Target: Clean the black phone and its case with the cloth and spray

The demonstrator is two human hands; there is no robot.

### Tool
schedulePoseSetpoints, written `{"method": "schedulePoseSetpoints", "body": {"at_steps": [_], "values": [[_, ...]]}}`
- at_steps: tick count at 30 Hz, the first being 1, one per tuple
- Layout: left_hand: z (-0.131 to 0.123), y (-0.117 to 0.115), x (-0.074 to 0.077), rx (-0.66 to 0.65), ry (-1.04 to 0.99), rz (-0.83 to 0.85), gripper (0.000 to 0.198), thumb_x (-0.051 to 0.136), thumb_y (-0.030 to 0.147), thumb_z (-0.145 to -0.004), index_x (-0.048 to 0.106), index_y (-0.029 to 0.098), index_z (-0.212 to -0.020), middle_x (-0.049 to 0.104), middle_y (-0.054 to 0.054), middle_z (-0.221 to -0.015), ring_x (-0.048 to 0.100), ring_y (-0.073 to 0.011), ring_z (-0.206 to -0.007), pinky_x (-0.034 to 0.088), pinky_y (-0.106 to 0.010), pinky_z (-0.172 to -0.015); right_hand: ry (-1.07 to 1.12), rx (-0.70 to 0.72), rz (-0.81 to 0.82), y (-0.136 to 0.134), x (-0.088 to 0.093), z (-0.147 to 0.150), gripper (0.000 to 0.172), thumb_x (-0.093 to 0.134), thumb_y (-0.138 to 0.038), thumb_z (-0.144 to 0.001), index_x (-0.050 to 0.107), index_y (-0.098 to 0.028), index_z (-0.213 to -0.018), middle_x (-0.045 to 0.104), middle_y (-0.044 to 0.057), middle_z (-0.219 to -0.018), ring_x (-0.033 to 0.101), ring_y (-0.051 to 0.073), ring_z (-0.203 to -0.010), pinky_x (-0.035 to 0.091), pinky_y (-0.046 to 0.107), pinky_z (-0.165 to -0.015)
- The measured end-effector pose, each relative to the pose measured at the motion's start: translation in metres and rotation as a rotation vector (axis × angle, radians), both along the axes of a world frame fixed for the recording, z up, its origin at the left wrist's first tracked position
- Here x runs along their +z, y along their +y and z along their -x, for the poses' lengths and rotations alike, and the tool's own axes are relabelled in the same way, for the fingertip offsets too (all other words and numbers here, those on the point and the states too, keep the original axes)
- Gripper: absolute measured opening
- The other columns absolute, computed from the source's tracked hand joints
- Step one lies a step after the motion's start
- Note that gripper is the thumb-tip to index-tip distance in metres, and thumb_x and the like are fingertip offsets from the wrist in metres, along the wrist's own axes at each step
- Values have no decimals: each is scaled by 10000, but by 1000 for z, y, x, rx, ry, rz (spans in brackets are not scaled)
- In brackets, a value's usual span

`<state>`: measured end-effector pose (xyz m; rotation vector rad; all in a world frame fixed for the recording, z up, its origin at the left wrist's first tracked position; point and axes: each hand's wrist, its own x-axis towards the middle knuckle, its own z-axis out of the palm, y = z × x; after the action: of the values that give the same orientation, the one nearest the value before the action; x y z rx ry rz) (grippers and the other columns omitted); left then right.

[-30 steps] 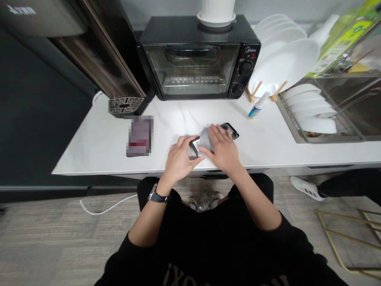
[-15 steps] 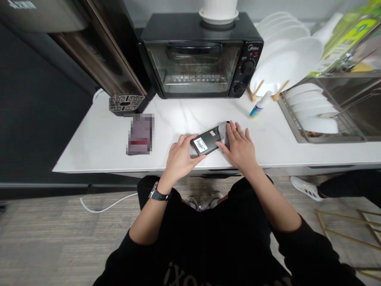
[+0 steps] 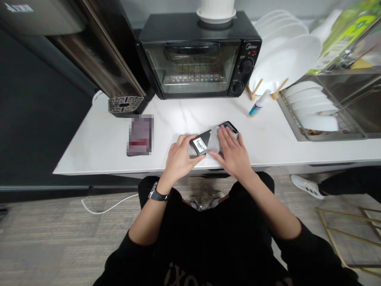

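Note:
A dark smartphone point(image 3: 199, 144) with a white barcode label lies on the white counter, slanting up to the right, camera end away from me. My left hand point(image 3: 179, 156) grips its near left end, thumb along the lower edge and fingers at the upper corner. My right hand point(image 3: 235, 154) presses a thin grey cloth point(image 3: 214, 141) against the middle of the phone, its fingers stretched over the cloth and thumb at the lower edge. Part of the cloth is hidden beneath that hand. A small spray bottle point(image 3: 258, 105) with a blue-and-yellow label stands to the right, beyond both hands.
Behind stands a black toaster oven point(image 3: 193, 67) carrying a white pot point(image 3: 216, 10). A pixelated purple item point(image 3: 140, 135) lies left, near a drinks dispenser point(image 3: 126, 104). White plates point(image 3: 285, 59) and a sink rack point(image 3: 315, 137) are right. Another person's shoe point(image 3: 306, 186) shows below.
My right hand and the cloth have slid left along the phone, uncovering its camera end and covering its middle. My left hand keeps its grip in the same spot.

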<state>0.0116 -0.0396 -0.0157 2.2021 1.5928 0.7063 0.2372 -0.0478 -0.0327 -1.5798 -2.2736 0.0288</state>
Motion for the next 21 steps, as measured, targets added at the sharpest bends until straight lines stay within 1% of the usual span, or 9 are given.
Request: {"method": "schedulePoseSetpoints", "body": {"at_steps": [3,5,7,10,12,13,15,18,21], "values": [[-2,-1,2,3,-18,5,675,858,407,-847,548,251,-1426,634,-85,-1347,650,-321,-1239,515,-498,-1060,-8,-149,-5,26,-2,-10,968,230,-755,-1050,273,-21,-1680,325,256,-1730,260,406,-1646,209,693,-1304],[-2,-2,2,0,-19,5,668,850,399,-853,546,249,-1429,633,-85,-1350,648,-319,-1243,512,-496,-1063,0,-165,5,36,0,3,991,222,-762,-1046,327,17,-1649,339,279,-1716,247,439,-1642,183,708,-1303],[0,-1,1,-7,-4,3,651,815,362,-871,537,234,-1445,627,-94,-1349,656,-316,-1223,516,-487,-1055,4,-67,22,34,4,25,980,222,-751,-1051,371,29,-1626,343,273,-1717,247,437,-1643,168,691,-1316],[4,0,-2,-26,41,6,621,738,275,-882,529,208,-1463,631,-104,-1307,671,-311,-1180,541,-450,-1001,7,209,42,10,9,56,969,257,-721,-1063,342,62,-1628,315,268,-1730,258,371,-1652,171,585,-1357],[5,1,-3,-30,64,7,629,727,248,-864,533,203,-1461,634,-107,-1295,670,-315,-1181,549,-434,-975,15,308,35,-9,9,60,996,305,-740,-1049,323,66,-1634,287,258,-1744,256,349,-1656,185,539,-1366],[5,1,-3,-29,68,6,638,736,245,-857,535,206,-1461,633,-106,-1305,668,-317,-1192,548,-433,-977,18,316,28,-15,8,55,1007,323,-756,-1038,328,54,-1637,287,246,-1747,259,345,-1655,197,535,-1364],[3,0,-2,-21,54,2,660,764,250,-850,533,219,-1467,627,-103,-1337,665,-316,-1213,537,-444,-1010,22,265,15,-19,5,34,1004,325,-778,-1026,343,12,-1645,312,223,-1746,288,344,-1645,227,554,-1353],[-1,-1,1,-12,6,-7,657,811,337,-870,537,244,-1459,628,-88,-1359,649,-315,-1254,509,-474,-1066,28,72,-5,-2,-1,-3,1012,279,-796,-1020,315,-16,-1663,316,237,-1740,311,366,-1634,252,607,-1328],[-3,-2,2,-5,-19,-6,664,833,420,-872,541,257,-1445,633,-83,-1363,638,-313,-1268,497,-480,-1074,41,-81,-11,20,-4,-9,1043,270,-814,-1010,299,-2,-1664,325,282,-1723,299,399,-1634,233,656,-1314]]}}
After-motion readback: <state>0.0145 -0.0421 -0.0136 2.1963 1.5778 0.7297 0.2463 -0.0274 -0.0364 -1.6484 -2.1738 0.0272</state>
